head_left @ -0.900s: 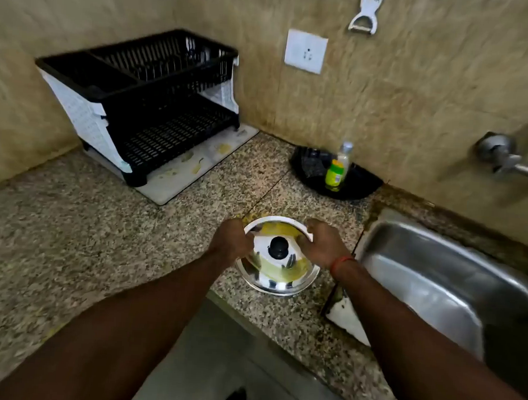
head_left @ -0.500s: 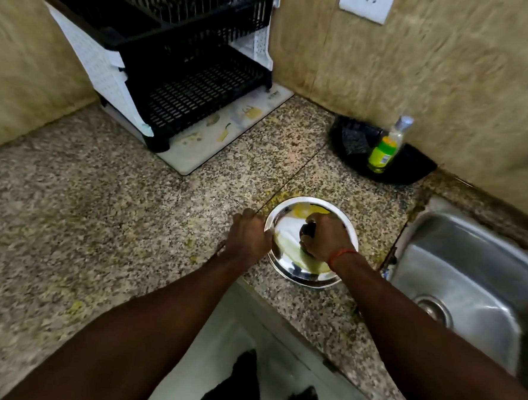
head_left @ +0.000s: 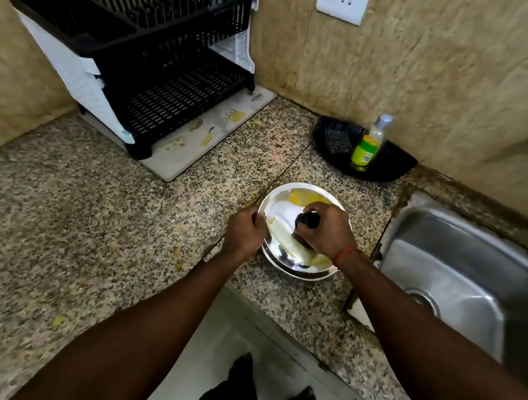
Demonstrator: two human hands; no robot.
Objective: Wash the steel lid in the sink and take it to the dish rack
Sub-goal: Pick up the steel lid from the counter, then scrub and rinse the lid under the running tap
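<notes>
The round steel lid (head_left: 286,213) lies on the granite counter just left of the sink (head_left: 456,267), smeared with yellow residue. My right hand (head_left: 322,231) is closed over its black knob in the middle. My left hand (head_left: 245,232) rests against the lid's left rim, fingers curled on the edge. The black and white two-tier dish rack (head_left: 147,69) stands at the back left on a pale mat. The steel sink is at the right with its drain visible.
A black corner tray (head_left: 391,167) behind the lid holds a scrub pad (head_left: 337,139) and a green-labelled soap bottle (head_left: 368,144). A wall socket (head_left: 342,3) is above. The counter's front edge runs just below the lid.
My right hand moved from the lid's right rim onto the black knob and now grips it. My left hand stays at the left rim. The camera tilted down and closer.
</notes>
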